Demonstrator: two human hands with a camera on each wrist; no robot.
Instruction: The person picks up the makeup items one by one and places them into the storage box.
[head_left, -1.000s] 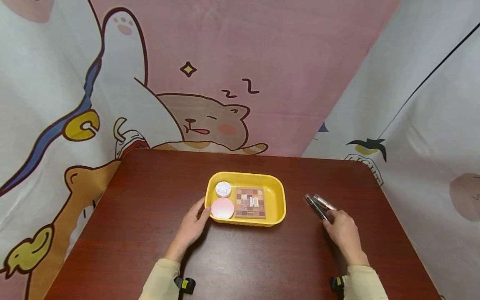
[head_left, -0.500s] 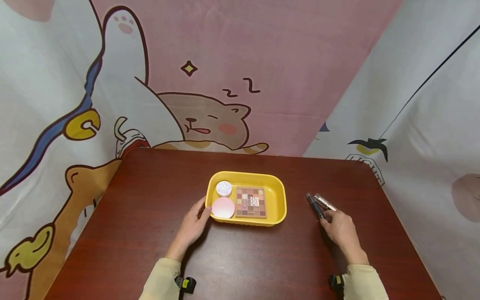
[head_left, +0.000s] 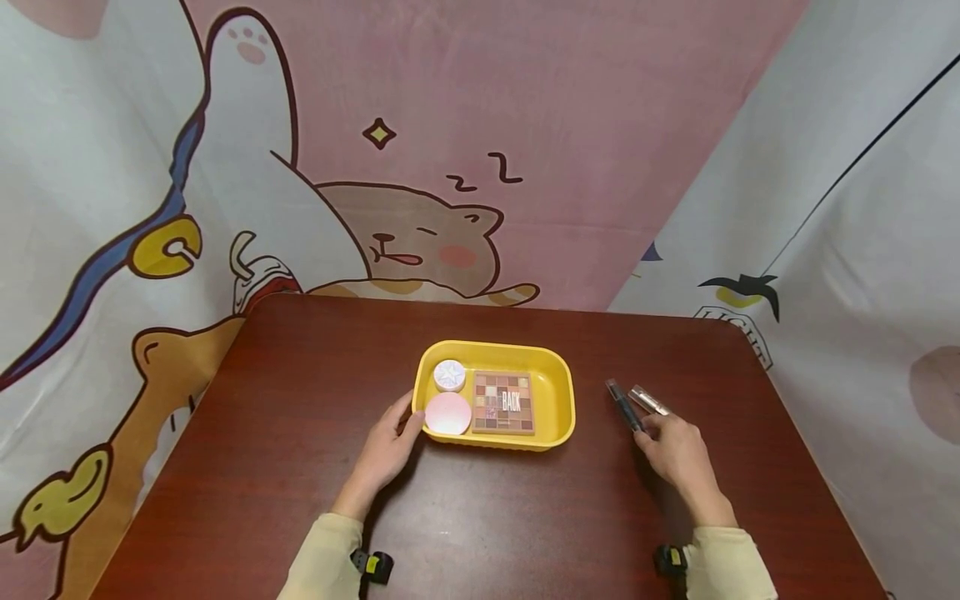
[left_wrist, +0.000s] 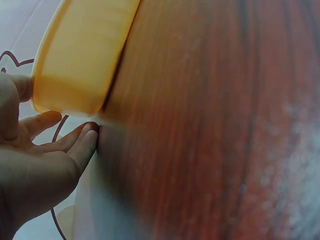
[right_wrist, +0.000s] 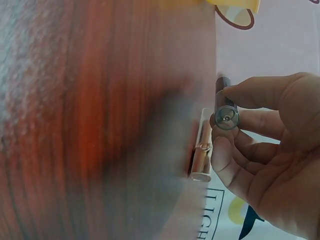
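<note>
My left hand (head_left: 384,454) grips the left end of a yellow plastic tray (head_left: 553,404), thumb at the rim and fingers against the outer wall. Inside the tray lie an eyeshadow palette (head_left: 502,403) marked "BACK", a round pink compact (head_left: 447,414) and a small round white case with a star (head_left: 449,376). To the right, my right hand (head_left: 678,458) pinches a slim dark cosmetic tube (head_left: 624,406) between thumb and fingers; its clear round end faces the right wrist camera. Beside it a clear-cased, rose-gold lipstick tube (right_wrist: 201,150) lies on the table.
The dark red-brown wooden table (head_left: 517,517) carries all of this. A cartoon-printed cloth (head_left: 585,150) hangs behind its back edge and along both sides. The tray's right part shows bare yellow floor.
The dark tube has shifted slightly left in my right hand, apart from the lipstick tube, which stays on the table. My left hand keeps its hold on the tray.
</note>
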